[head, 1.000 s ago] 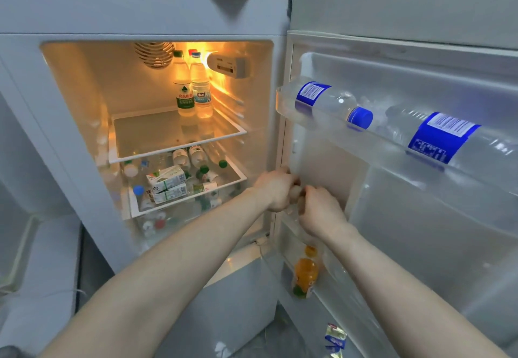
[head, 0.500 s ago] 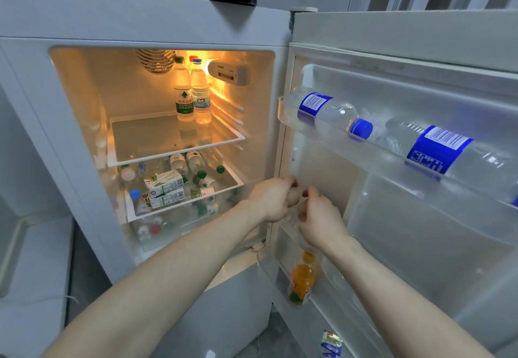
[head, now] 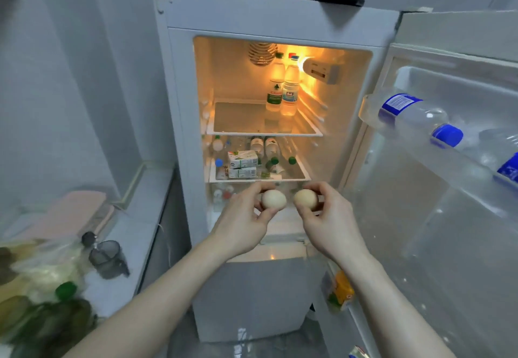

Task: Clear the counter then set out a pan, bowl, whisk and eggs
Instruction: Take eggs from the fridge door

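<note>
I stand before an open white fridge [head: 280, 16]. My left hand [head: 242, 221] holds a pale egg [head: 274, 199] between thumb and fingers. My right hand [head: 329, 221] holds a second egg [head: 305, 198] the same way. Both eggs are side by side in front of the fridge's lower shelf, almost touching each other. The pan, bowl and whisk are not in view.
The fridge door [head: 454, 189] stands open at the right, with water bottles [head: 417, 116] in its rack and an orange juice bottle [head: 340, 292] lower down. Bottles and cartons [head: 242, 163] fill the shelves. A white counter [head: 134, 228] at the left carries a dark mesh strainer [head: 108, 257], bags and vegetables.
Both hands have drawn back from the door rack, each now with an egg in plain view. The camera has pulled back and swung left, showing the counter.
</note>
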Demonstrator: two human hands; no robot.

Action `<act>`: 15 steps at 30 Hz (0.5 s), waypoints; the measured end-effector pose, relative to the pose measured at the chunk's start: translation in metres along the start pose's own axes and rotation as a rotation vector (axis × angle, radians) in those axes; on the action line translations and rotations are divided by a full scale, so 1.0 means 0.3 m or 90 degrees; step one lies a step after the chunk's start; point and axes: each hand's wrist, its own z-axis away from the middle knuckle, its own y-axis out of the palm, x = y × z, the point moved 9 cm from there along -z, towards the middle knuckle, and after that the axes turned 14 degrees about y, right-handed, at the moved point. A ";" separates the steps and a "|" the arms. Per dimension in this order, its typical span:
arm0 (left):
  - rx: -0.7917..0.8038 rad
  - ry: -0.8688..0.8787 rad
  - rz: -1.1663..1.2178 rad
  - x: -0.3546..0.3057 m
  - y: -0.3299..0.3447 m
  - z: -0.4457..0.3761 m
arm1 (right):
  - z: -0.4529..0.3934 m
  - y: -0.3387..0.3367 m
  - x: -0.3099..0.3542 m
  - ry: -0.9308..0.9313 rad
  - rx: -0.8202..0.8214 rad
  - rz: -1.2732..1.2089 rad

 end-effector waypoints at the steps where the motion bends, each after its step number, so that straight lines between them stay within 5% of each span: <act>1: -0.024 -0.027 0.000 0.006 -0.039 0.065 | 0.019 0.041 0.024 -0.014 0.033 -0.014; 15: -0.372 -0.355 -0.155 -0.157 -0.422 1.070 | 0.619 0.430 0.342 -0.249 0.482 -0.099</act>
